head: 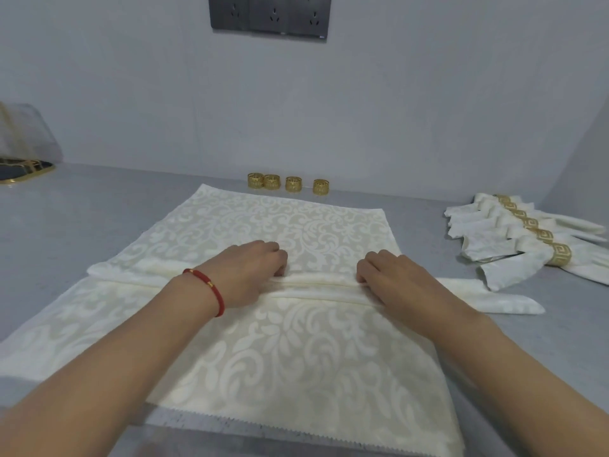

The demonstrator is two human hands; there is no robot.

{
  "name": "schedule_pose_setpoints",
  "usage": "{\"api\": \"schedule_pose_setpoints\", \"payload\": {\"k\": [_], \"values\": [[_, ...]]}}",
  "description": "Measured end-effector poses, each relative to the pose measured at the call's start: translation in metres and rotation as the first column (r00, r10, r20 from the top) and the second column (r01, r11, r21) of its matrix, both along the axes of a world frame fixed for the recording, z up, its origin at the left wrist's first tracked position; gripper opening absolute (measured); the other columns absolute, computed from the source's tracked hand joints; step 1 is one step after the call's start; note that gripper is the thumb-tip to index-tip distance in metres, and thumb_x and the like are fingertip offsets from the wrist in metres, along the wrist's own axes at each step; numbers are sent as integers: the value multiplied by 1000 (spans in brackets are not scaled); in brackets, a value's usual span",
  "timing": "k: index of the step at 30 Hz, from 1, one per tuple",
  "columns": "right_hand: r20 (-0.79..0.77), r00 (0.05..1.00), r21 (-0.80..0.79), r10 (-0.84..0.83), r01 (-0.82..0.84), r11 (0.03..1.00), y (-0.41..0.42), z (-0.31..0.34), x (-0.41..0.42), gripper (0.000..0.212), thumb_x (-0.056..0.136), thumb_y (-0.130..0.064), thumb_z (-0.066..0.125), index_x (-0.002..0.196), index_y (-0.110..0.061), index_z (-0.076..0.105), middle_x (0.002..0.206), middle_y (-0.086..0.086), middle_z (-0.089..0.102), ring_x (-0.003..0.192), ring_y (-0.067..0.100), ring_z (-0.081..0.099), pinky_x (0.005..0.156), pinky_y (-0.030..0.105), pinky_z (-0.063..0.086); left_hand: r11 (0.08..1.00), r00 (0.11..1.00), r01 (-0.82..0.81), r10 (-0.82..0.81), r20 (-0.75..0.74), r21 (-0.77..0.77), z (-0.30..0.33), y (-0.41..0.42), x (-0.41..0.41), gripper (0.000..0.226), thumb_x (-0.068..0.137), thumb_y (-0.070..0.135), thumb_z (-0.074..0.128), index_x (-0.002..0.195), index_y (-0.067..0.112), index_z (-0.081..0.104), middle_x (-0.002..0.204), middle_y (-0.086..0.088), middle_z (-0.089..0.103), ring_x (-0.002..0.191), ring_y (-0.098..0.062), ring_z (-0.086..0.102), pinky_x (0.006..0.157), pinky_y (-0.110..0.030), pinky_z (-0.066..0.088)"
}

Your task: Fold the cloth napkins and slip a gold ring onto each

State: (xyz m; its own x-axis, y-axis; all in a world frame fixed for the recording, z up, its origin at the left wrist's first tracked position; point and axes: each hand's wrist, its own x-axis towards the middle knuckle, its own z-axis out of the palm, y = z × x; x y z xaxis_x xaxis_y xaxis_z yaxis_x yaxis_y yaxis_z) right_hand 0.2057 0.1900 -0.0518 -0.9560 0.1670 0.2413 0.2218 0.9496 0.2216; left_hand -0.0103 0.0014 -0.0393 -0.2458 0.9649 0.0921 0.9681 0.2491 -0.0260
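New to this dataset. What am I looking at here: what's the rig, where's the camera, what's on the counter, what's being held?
There is no robot: a person works with bare hands, and the single picture comes from a wide-angle camera worn on their head, looking forward and down.

The left hand, with a red bracelet on its wrist, and the right hand both pinch a pleat across the middle of a cream damask napkin spread on the grey counter.

Four loose gold rings stand in a row behind it, near the wall. At right lies a pile of finished napkins, each already in a gold ring. A wall socket panel sits above.
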Motion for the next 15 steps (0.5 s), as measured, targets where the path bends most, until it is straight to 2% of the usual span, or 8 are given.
{"api": "schedule_pose_setpoints", "payload": {"k": [1, 3, 4, 6, 8, 11, 13, 15], "values": [[-3, 1000, -76, -2, 1, 997, 1, 0, 3, 32, 79, 6, 63, 100, -17, 60, 96, -1, 56, 84, 23, 55, 70, 39, 47, 999, 995, -27, 25, 101, 22, 2, -5, -1, 30, 90, 3, 53, 102, 30, 57, 100, 14, 49, 97, -11, 51, 84, -30, 47], [-58, 995, -343, -77, 52, 938, 4, 5, 8, 23, 94, -3, 57, 108, -20, 63, 103, -3, 60, 92, 18, 56, 81, 35, 46, 988, 967, -95, 63, 247, 120, 2, -11, -2, 23, 94, 9, 56, 100, 27, 68, 99, 13, 62, 97, -10, 58, 87, -28, 49], [-119, 985, -450, -125, 58, 891, 6, 6, 8, 18, 98, -9, 56, 109, -20, 65, 102, -3, 63, 90, 17, 57, 82, 33, 45, 975, 954, -132, 77, 288, 176, 1, -11, -2, 20, 94, 11, 58, 99, 25, 71, 96, 11, 66, 94, -11, 61, 86, -28, 50], [-177, 966, -543, -188, 64, 837, 8, 5, 6, 13, 99, -13, 60, 106, -9, 70, 101, 7, 68, 86, 22, 59, 83, 35, 48, 958, 942, -189, 114, 316, 216, -5, -10, -1, 19, 92, 13, 64, 107, 23, 71, 95, 6, 66, 92, -14, 61, 85, -29, 50], [-171, 969, -538, -176, 58, 841, 6, 0, 6, 16, 97, -13, 63, 98, 1, 71, 97, 17, 69, 87, 28, 59, 84, 39, 47, 953, 948, -211, 145, 284, 219, -12, -7, -1, 18, 93, 15, 65, 109, 21, 72, 99, 5, 58, 97, -17, 58, 86, -29, 47], [-194, 962, -475, -192, 79, 876, 2, -3, 10, 9, 98, -20, 63, 96, -20, 71, 95, -2, 66, 96, 21, 52, 87, 39, 42, 949, 974, -198, 162, 159, 244, -18, -7, 2, 13, 94, 17, 60, 98, 27, 66, 102, 9, 53, 105, -17, 48, 82, -33, 37], [-209, 967, -301, -148, 80, 950, -1, -4, 12, 5, 97, -20, 62, 94, -24, 63, 92, -7, 61, 94, 21, 53, 83, 41, 42, 956, 991, -115, 131, -40, 268, -18, -11, 6, 16, 92, 14, 60, 95, 29, 59, 98, 13, 56, 102, -14, 46, 78, -34, 28], [-173, 982, -117, -72, 52, 992, -11, -3, 17, 17, 87, -8, 66, 93, -22, 59, 88, -5, 57, 83, 24, 55, 70, 42, 44, 958, 984, 10, 41, -174, 286, -17, -19, 13, 28, 79, 3, 69, 87, 27, 57, 85, 12, 58, 89, -15, 53, 74, -32, 26]]}}
